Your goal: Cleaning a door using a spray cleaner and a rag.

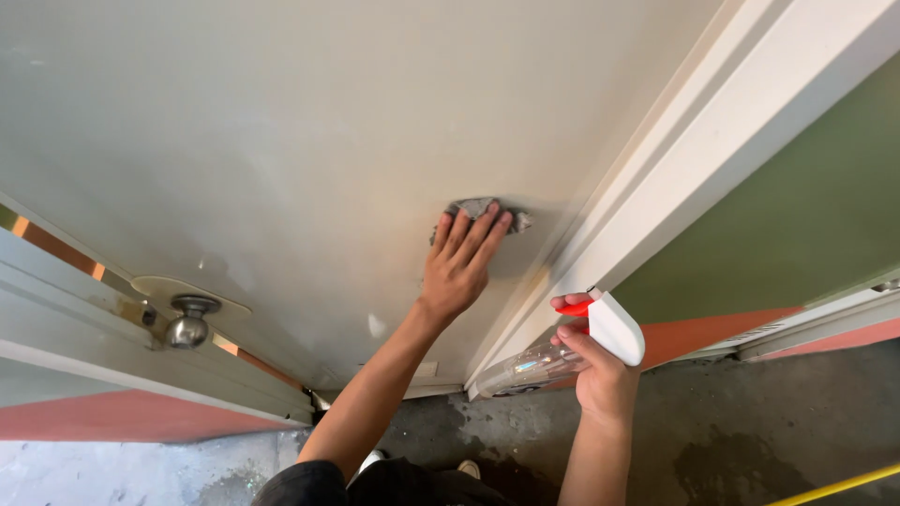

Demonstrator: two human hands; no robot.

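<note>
The left hand (459, 258) lay flat against the door (281, 141), fingers spread wide and pressing a small crumpled grey cloth (483, 208) onto the panel. Only a bunched edge of the cloth showed, just past the fingertips, towards the door's edge by the frame (694, 141). The door was a broad, smooth, off-white panel with a dull painted finish and faint smudges. On its far side from the frame sat a round, shiny metal knob (190, 323) on a pale oval plate.

The right hand (600, 370) was closed around a spray bottle (562, 351), held away from the door, just beside the lower part of the white moulded frame. The bottle had a clear plastic body, a white angular head and an orange-red trigger with the forefinger resting on it.

Below lay a rough, stained grey concrete floor (731, 440). Beyond the frame, the wall (806, 225) was matt green over a salmon band.
</note>
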